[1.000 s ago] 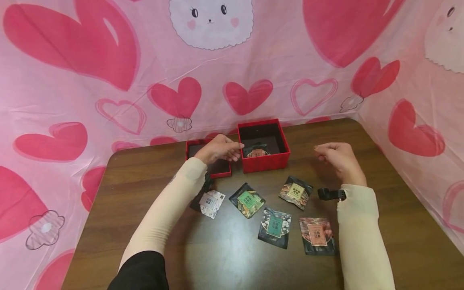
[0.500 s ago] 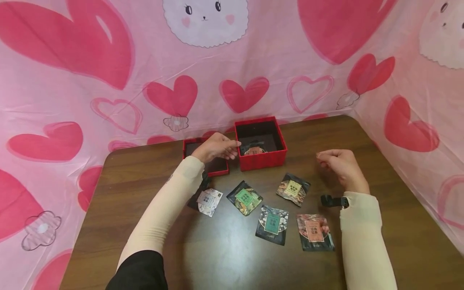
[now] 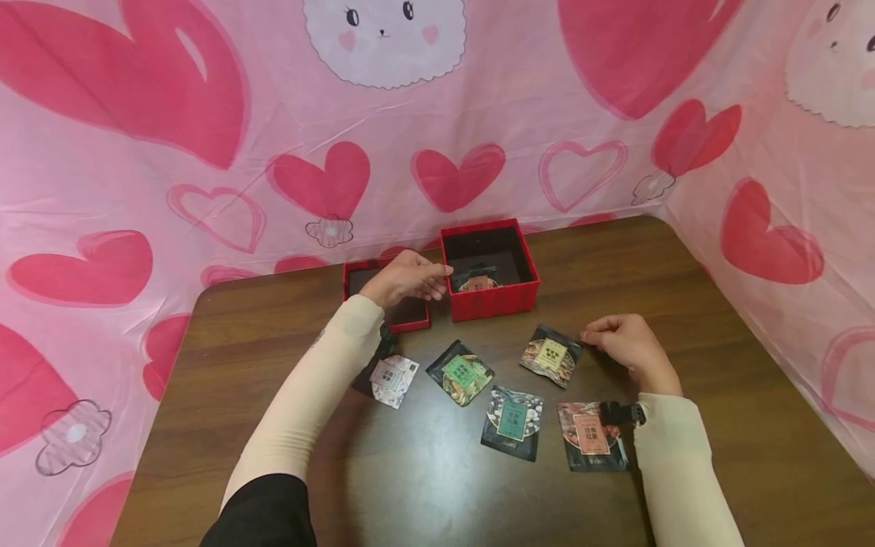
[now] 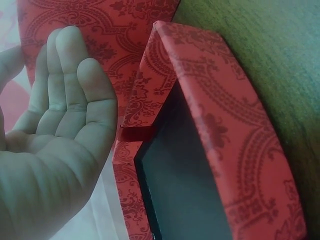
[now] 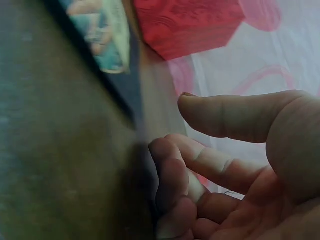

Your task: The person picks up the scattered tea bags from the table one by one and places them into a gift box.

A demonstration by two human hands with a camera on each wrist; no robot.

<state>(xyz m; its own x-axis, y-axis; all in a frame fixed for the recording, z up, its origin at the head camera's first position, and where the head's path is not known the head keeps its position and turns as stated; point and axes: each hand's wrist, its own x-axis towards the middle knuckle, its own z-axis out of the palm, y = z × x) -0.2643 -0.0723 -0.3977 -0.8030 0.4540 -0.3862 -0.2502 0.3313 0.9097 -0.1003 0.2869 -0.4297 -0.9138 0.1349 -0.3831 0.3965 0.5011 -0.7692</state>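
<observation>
My left hand (image 3: 413,279) stays at the left side of a red box (image 3: 494,301). Its thumb tip is at the rim, with the other fingers loosely extended beside the patterned outer wall (image 4: 107,30). Inside the box lies a black sachet with an orange-red label (image 3: 481,282). On the table, my right hand (image 3: 632,346) is at the right corner of a black sachet with a yellow label (image 3: 551,355). The right wrist view shows a gap between the thumb (image 5: 225,115) and the bent fingers, close to the sachet's dark edge.
A shallow red lid (image 3: 413,325) with a dark inside lies left of the box, partly under the left hand. Sachets with green (image 3: 461,372), teal (image 3: 513,422), red (image 3: 592,436) and white (image 3: 395,380) labels lie on the wooden table (image 3: 239,380). A pink heart-print cloth (image 3: 287,91) hangs behind.
My right hand has come down and leftward to the yellow-labelled sachet's corner. My left hand stays at the box. The head view has shifted slightly.
</observation>
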